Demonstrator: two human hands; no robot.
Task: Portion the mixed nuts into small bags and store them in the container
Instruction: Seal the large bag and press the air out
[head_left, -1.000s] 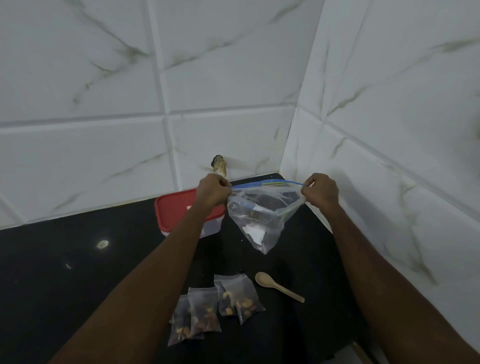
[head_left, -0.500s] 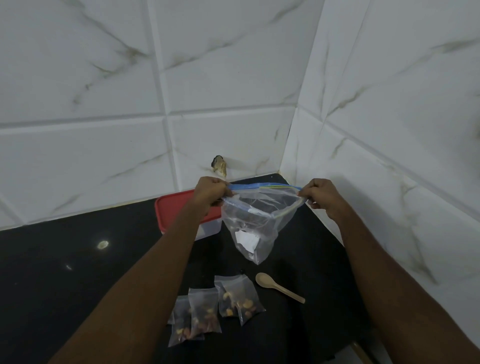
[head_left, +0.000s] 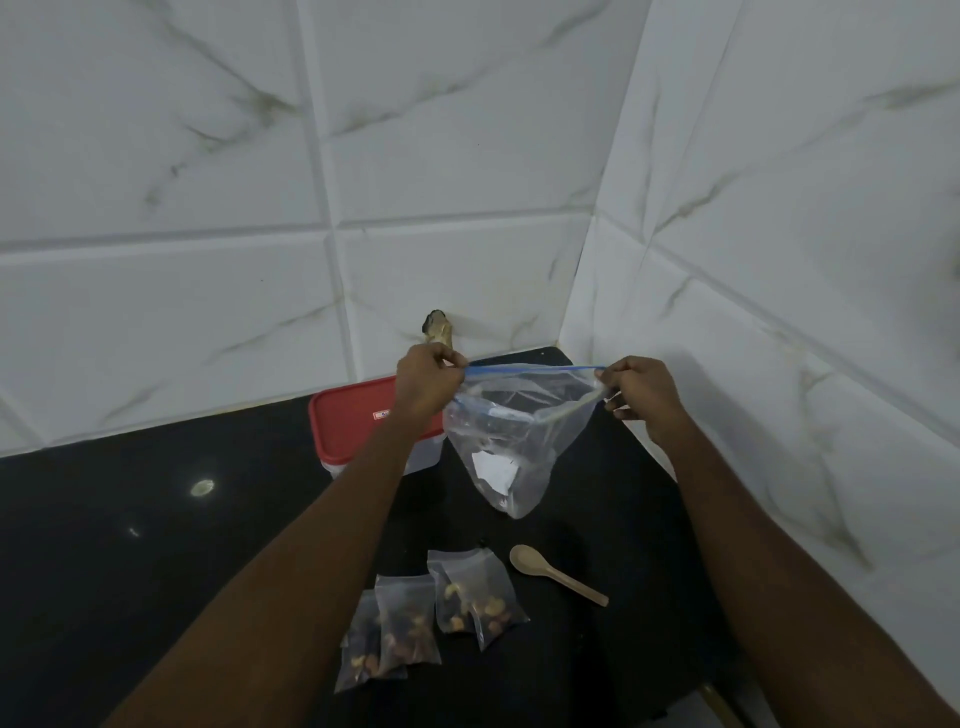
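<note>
A large clear zip bag (head_left: 511, 447) with a blue seal strip hangs in the air over the black counter, looking nearly empty. My left hand (head_left: 426, 384) pinches its left top corner and my right hand (head_left: 636, 387) pinches its right top corner, stretching the mouth between them. Behind my left hand stands a white container with a red lid (head_left: 353, 421), lid on. Several small clear bags of mixed nuts (head_left: 431, 618) lie on the counter near me. A wooden spoon (head_left: 553, 571) lies to their right.
The black counter (head_left: 156, 545) sits in a corner of white marble-tiled walls (head_left: 779, 260) at the back and right. A small brownish object (head_left: 439, 330) sticks out of the back wall above the container.
Both hands have lowered the large bag slightly toward me. Its top edge is pulled straighter between the hands.
</note>
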